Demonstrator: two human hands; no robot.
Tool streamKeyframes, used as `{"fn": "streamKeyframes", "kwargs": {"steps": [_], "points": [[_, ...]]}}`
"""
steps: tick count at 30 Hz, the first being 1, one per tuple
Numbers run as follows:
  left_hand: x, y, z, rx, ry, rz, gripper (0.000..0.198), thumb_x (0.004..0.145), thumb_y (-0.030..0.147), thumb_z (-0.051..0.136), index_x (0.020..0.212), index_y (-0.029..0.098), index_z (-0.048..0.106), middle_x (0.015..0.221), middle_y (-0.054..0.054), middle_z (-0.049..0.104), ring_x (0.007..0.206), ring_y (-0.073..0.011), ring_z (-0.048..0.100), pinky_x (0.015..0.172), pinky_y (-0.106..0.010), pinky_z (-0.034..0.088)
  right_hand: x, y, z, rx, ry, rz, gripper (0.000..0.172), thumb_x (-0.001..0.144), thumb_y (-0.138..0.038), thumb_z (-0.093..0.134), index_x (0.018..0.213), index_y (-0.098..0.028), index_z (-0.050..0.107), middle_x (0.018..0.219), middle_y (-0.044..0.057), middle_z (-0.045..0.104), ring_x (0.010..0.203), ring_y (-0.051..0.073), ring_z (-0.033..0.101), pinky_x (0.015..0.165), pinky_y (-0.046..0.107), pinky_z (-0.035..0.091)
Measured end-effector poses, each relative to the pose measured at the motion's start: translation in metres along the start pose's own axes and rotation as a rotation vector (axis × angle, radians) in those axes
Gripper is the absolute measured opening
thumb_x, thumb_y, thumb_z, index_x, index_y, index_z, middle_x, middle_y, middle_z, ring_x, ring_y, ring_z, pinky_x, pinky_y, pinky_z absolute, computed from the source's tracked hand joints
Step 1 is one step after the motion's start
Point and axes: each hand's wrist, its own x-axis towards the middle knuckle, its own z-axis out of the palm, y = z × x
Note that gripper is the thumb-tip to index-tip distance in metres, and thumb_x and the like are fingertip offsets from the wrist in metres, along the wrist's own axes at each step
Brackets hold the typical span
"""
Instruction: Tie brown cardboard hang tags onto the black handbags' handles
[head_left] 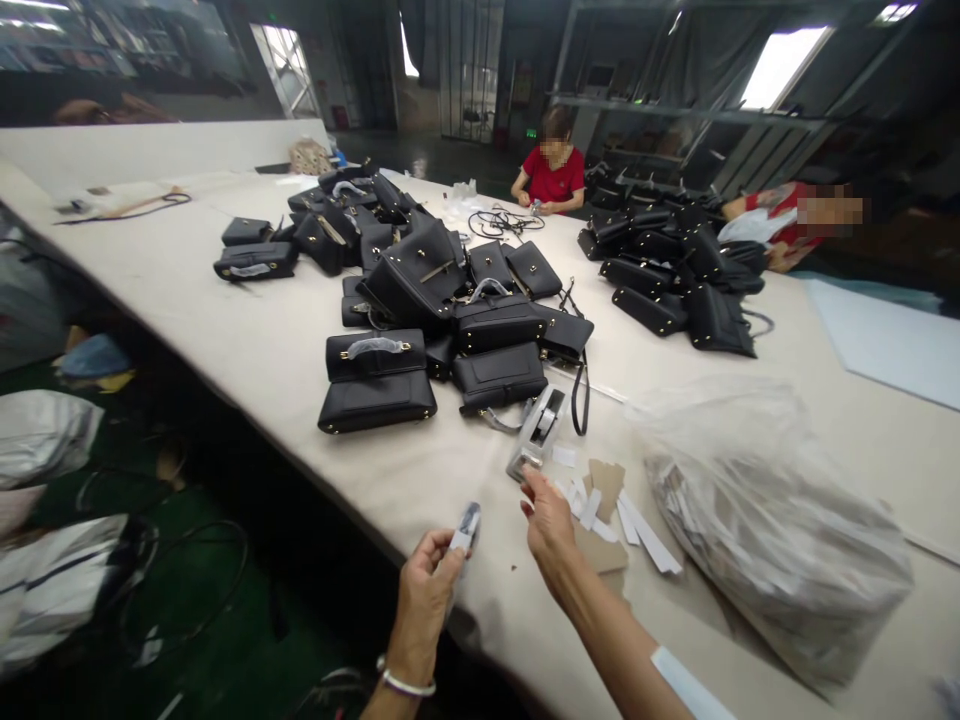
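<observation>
My left hand is closed at the table's front edge, pinching a narrow plastic-wrapped strip with a white band round it and a dark part at its upper end. What the strip belongs to, I cannot tell. At the near end of a clear tape dispenser, my right hand has its thumb and forefinger pinched together; whether tape is between them is too small to see. Just beyond, black handbags lie heaped, and one at the front left has a handle wrapped in clear film.
White paper strips and brown card pieces lie right of my right hand. A large clear plastic bag fills the right side. A second handbag pile stands farther back. Across the table, a person in red handles something small.
</observation>
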Motion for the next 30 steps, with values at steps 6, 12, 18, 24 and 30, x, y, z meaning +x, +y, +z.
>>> {"fn": "streamKeyframes", "kwargs": {"steps": [6, 12, 18, 24, 30], "points": [[-0.001, 0.008, 0.003, -0.247, -0.039, -0.077, 0.038, 0.068, 0.04, 0.08, 0.094, 0.016, 0.066, 0.083, -0.004, 0.074, 0.074, -0.0133, 0.064, 0.074, -0.022, 0.048, 0.021, 0.013, -0.005, -0.074, -0.042, 0.106, 0.029, 0.064, -0.04, 0.077, 0.073, -0.019, 0.058, 0.065, -0.003, 0.063, 0.064, 0.014, 0.061, 0.056, 0.026, 0.046], [-0.003, 0.019, 0.011, -0.36, -0.09, -0.068, 0.037, 0.068, 0.037, 0.08, 0.095, 0.015, 0.065, 0.082, -0.005, 0.073, 0.073, -0.0134, 0.064, 0.076, -0.025, 0.048, 0.018, 0.001, -0.021, -0.191, -0.309, 0.181, 0.025, 0.068, -0.028, 0.079, 0.067, -0.016, 0.057, 0.057, -0.002, 0.061, 0.05, 0.01, 0.056, 0.051, 0.024, 0.046], [-0.009, 0.032, 0.016, 0.067, -0.134, 0.135, 0.03, 0.077, 0.04, 0.071, 0.094, 0.016, 0.065, 0.085, -0.002, 0.068, 0.079, -0.015, 0.059, 0.076, -0.025, 0.045, -0.05, -0.047, -0.051, -0.218, -0.77, 0.124, 0.031, 0.067, -0.038, 0.083, 0.075, -0.015, 0.065, 0.066, 0.001, 0.067, 0.057, 0.011, 0.059, 0.062, 0.025, 0.048], [-0.024, 0.039, 0.038, 0.493, -0.117, 0.303, 0.025, 0.082, 0.039, 0.061, 0.098, 0.02, 0.064, 0.093, -0.004, 0.068, 0.092, -0.0223, 0.06, 0.086, -0.035, 0.047, -0.09, -0.082, -0.054, -0.488, -0.897, -0.1, 0.033, 0.072, -0.044, 0.076, 0.065, -0.016, 0.06, 0.057, -0.002, 0.061, 0.051, 0.011, 0.055, 0.053, 0.023, 0.045], [-0.031, 0.041, 0.061, 0.563, -0.282, 0.42, 0.026, 0.083, 0.032, 0.056, 0.105, 0.019, 0.064, 0.106, -0.009, 0.068, 0.105, -0.0268, 0.059, 0.096, -0.042, 0.045, -0.083, -0.068, -0.074, -0.515, -0.583, -0.116, 0.042, 0.065, -0.055, 0.075, 0.061, -0.017, 0.058, 0.051, -0.002, 0.06, 0.043, 0.01, 0.05, 0.045, 0.023, 0.039]]}}
